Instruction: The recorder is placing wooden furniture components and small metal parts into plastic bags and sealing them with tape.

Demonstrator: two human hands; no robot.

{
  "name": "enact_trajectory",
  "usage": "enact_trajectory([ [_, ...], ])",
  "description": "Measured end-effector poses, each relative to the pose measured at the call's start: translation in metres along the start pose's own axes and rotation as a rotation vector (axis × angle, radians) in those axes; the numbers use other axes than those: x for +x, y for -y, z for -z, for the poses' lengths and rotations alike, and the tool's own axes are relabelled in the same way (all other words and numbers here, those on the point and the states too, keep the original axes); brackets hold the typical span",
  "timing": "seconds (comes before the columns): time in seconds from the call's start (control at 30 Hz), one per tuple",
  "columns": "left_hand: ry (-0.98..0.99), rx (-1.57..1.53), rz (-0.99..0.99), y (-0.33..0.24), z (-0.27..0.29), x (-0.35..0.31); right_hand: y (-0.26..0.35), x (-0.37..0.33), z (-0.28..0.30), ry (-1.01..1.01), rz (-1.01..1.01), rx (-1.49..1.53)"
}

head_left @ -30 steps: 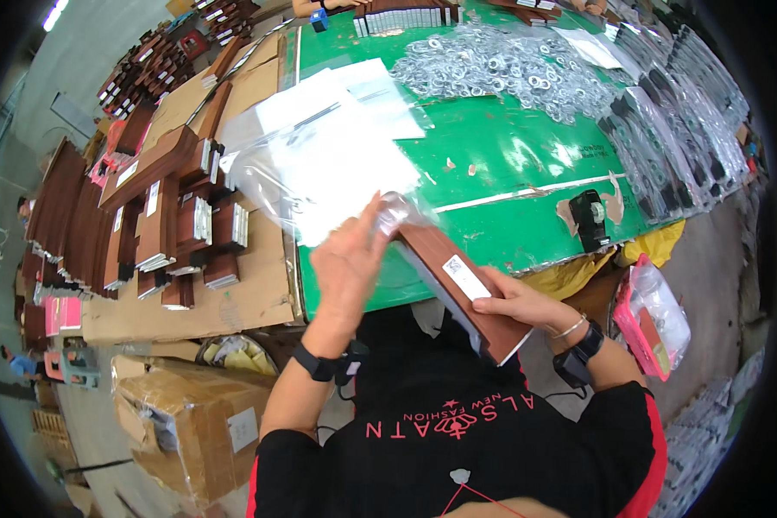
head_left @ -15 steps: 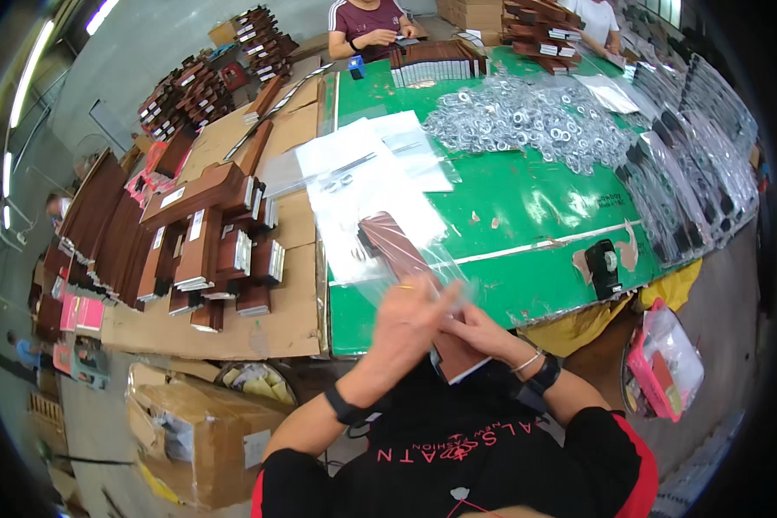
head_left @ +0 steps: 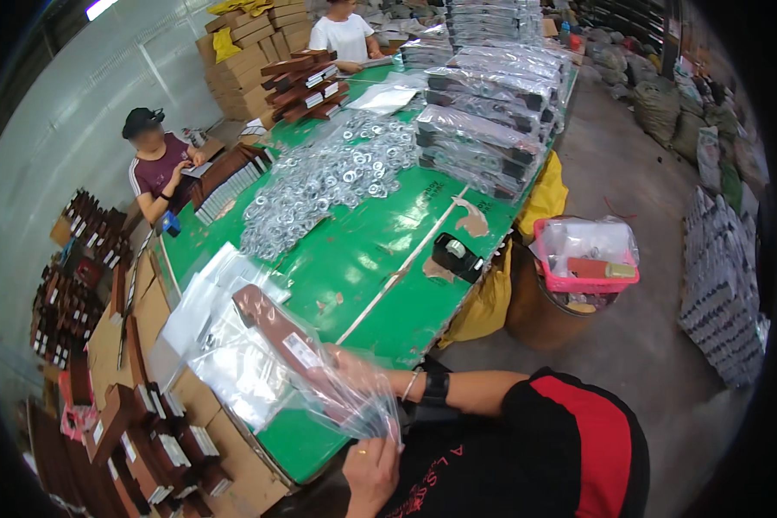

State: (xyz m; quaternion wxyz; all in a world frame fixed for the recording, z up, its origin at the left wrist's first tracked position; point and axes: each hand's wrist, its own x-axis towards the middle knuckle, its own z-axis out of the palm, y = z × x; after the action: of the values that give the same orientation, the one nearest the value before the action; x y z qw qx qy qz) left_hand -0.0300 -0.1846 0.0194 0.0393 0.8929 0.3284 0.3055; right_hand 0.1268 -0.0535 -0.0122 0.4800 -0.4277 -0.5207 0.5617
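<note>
A long brown, wood-coloured piece (head_left: 272,328) with a white label lies slanted inside a clear plastic bag (head_left: 367,406), over the near left of the green table. My right hand (head_left: 350,369) grips the piece at its side, partly seen through the plastic. Nearer to my body, my left hand (head_left: 373,470) has its fingers closed on the gathered end of the bag. Beneath the piece lie several flat clear bags (head_left: 233,380) and white sheets (head_left: 200,298).
Metal rings (head_left: 337,177) are heaped mid-table. Bagged packs (head_left: 483,129) are stacked at the far right, near a black tape dispenser (head_left: 457,256). Brown pieces (head_left: 160,445) pile up on the left cardboard. A pink basket (head_left: 587,281) tops a bin. Two co-workers (head_left: 160,168) stand across the table.
My view has swung to the right. The plastic now covers the brown piece down to its near end, and my left hand has moved from above the piece to the bag's near end.
</note>
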Motion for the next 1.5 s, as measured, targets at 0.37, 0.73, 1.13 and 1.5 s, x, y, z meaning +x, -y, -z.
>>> enact_trajectory([
  [0.37,0.109,-0.593,0.243,-0.003,-0.006,0.056,-0.010,0.029,0.017,0.143,0.109,-0.315],
  [0.73,-0.112,-0.673,0.316,0.001,-0.049,0.073,-0.006,-0.023,0.070,0.086,0.535,-0.787],
  [1.13,0.248,-1.015,0.423,-0.005,-0.048,0.097,-0.026,0.005,0.087,-0.037,0.582,-0.889],
  [1.5,-0.138,0.184,0.876,0.217,0.043,-0.033,0.015,-0.083,0.160,0.265,0.285,-0.808],
])
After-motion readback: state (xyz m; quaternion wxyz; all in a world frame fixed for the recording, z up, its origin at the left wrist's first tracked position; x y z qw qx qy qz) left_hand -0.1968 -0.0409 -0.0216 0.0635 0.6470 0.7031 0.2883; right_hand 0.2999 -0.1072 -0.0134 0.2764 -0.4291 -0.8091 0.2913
